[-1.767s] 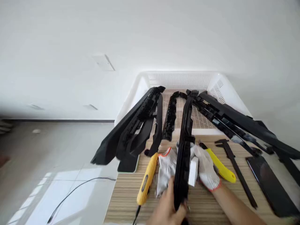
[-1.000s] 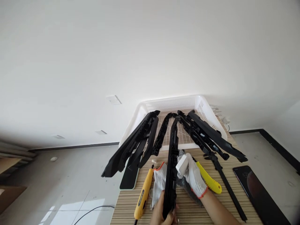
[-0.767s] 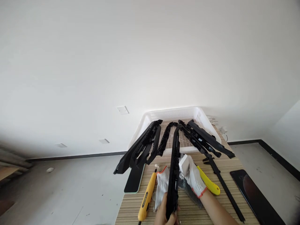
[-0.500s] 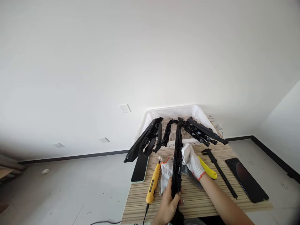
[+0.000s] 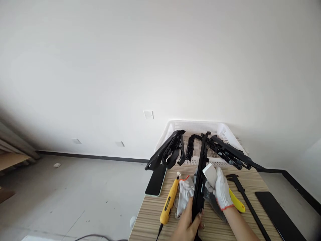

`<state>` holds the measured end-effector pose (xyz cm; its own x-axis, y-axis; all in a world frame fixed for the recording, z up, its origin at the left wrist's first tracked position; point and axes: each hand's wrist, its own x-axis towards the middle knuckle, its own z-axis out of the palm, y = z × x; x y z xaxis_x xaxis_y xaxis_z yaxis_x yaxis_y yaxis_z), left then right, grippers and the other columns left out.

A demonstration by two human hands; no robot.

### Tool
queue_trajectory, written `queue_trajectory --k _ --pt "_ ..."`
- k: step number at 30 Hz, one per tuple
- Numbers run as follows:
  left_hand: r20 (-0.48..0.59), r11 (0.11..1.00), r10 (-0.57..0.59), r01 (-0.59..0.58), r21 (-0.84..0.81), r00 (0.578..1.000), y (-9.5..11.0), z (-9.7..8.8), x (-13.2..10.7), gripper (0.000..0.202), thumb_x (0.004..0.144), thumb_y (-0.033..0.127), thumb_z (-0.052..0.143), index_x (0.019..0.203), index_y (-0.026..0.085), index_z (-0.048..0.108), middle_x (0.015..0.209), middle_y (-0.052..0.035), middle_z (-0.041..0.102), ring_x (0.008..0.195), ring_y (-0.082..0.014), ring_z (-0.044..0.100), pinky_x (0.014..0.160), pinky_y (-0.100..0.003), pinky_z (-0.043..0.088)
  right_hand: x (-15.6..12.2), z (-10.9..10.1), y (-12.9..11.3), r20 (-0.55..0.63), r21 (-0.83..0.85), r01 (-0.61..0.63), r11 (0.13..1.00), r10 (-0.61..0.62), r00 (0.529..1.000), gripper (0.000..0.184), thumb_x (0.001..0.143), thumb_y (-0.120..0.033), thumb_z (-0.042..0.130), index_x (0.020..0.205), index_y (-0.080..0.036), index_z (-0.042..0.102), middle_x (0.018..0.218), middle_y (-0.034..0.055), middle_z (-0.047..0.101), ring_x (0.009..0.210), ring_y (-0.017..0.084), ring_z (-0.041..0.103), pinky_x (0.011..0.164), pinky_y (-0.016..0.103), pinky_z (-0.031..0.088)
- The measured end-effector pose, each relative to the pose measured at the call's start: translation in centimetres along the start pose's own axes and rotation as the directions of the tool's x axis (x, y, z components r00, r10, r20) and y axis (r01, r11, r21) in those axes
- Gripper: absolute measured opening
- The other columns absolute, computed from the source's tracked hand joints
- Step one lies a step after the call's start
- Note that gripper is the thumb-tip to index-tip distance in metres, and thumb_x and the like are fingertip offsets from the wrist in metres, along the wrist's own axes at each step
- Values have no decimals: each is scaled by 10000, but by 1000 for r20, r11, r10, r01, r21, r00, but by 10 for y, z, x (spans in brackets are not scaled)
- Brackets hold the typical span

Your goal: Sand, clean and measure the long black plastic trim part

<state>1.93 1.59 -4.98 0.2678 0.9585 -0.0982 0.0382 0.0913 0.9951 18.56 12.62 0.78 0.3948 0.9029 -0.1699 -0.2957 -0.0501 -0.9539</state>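
Observation:
My bare left hand [image 5: 187,221] is wrapped around the lower end of a long black plastic trim piece [image 5: 200,174], which points away from me toward the basket. My right hand [image 5: 222,190], in a white knitted glove with an orange cuff, grips a white block [image 5: 210,174] beside the trim piece. Whether the block touches the trim cannot be made out. A loose white glove [image 5: 185,194] lies left of the trim. Beside it is a yellow corded rotary tool [image 5: 169,202] with a small white tip. A yellow-handled tool [image 5: 237,201] lies partly hidden behind my right hand.
A white plastic basket [image 5: 198,125] stands against the wall, with black trim parts [image 5: 167,150] on its left and more black parts [image 5: 230,152] on its right, overhanging its edges. A black caliper [image 5: 248,201] and a dark phone [image 5: 278,214] lie right; another phone [image 5: 155,180] lies left.
The camera view has shifted left, so the table appears farther right. The white block and my gloved hand have moved slightly away from the trim, and the block is tilted differently.

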Motion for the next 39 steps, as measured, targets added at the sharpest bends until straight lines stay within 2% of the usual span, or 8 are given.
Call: queue_trajectory --k 6,8,11,15,19,27,30,39 --pt "113 994 88 -94 48 990 47 -5 -3 394 1006 534 442 1183 183 480 840 -47 641 730 -180 631 759 -333 535 -30 -25 -21 -94 -214 450 867 -476 874 554 672 -753 710 836 -230 628 1185 118 711 1043 293 690 881 450 587" --pt "152 999 43 -46 16 987 54 -6 -4 368 1008 528 436 1163 194 442 773 -25 616 623 -171 613 643 -316 520 -25 -32 -32 391 -452 779 434 -689 611 428 703 -621 791 914 -254 723 1187 118 719 1145 304 654 989 461 547" --pt "147 999 33 -29 -28 989 53 -6 -5 355 1011 516 431 1179 203 423 828 -36 613 573 -144 567 601 -309 502 -8 -35 -45 799 -380 922 -72 -529 288 326 779 -526 778 1050 -345 767 1201 30 723 1123 225 653 965 340 543" --pt "65 996 70 -66 -54 995 47 -3 -7 362 1007 525 432 1179 206 436 1027 -85 596 588 -103 483 573 -280 458 7 -38 -53 806 -412 894 -177 -527 268 396 888 -493 676 1223 -291 737 1337 109 639 1187 244 598 951 350 540" --pt "57 995 72 -67 -76 996 42 -3 -7 375 1012 519 426 1227 212 423 1029 -73 560 606 -100 437 578 -273 441 8 -41 -62 883 -232 933 -274 -461 84 428 900 -426 676 1320 -345 678 1327 80 627 1194 230 596 938 349 558" --pt "51 996 35 -31 -79 998 36 -4 -9 332 1004 509 442 1159 216 417 993 -53 554 610 -102 434 577 -274 437 24 -26 -81 924 -195 947 -254 -371 91 334 875 -389 661 1191 -340 758 1246 79 649 1134 250 606 971 425 524" --pt "50 995 42 -37 -89 998 38 -5 -9 340 1005 503 439 1182 216 400 983 -53 551 615 -102 438 570 -274 425 27 -20 -75 866 -340 918 -204 -447 221 311 845 -391 659 1109 -297 793 1230 98 643 1095 264 615 947 424 520" --pt "-81 999 35 -36 -10 996 36 -4 -3 519 977 518 504 1374 201 399 819 -31 567 628 -153 490 631 -325 499 4 -2 -100 892 -405 888 -218 -306 332 392 845 -468 663 1197 -325 758 1240 95 626 966 222 659 776 314 538"
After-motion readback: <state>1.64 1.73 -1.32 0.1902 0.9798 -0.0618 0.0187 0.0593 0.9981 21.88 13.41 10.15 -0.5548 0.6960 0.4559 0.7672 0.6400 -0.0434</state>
